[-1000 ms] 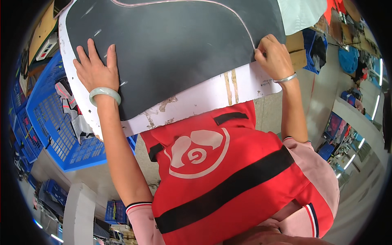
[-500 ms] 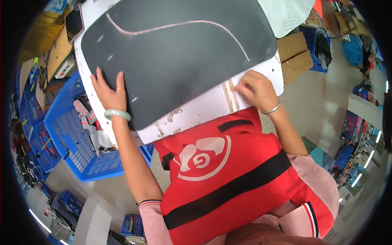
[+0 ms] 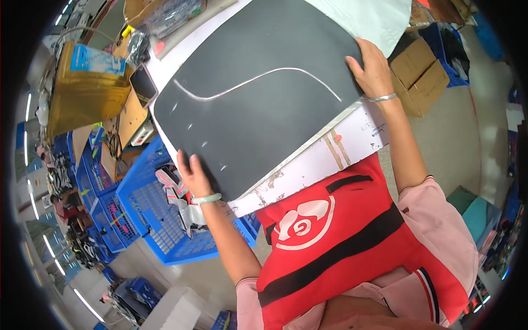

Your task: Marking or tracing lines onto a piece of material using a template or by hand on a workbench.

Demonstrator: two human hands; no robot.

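Observation:
A dark grey, flat panel [image 3: 258,126] with rounded corners lies over the white worktable [image 3: 291,184], a pale strip showing along its near edge. A thin, pale S-shaped line [image 3: 247,88] runs across it; whether it is drawn, cut or laid on, I cannot tell. Short white dashes mark its left side. My left hand [image 3: 195,179], with a pale green bangle, grips the panel's left edge near the front corner, its fingertips partly hidden. At the right edge my right hand [image 3: 374,71], wearing a silver bracelet, holds the panel with thumb on top.
A small red dot [image 3: 338,138] sits by tan tape strips [image 3: 331,153] on the table's front. Left of it stands a blue crate [image 3: 159,217] with cloth pieces; a phone [image 3: 143,85] lies beyond. Far right are white sheeting [image 3: 379,25] and a cardboard box [image 3: 421,77].
My right hand has left the tape strips and moved up to the panel's right edge. The panel has shifted on the table, and a red dot now shows by the strips. The view has swung.

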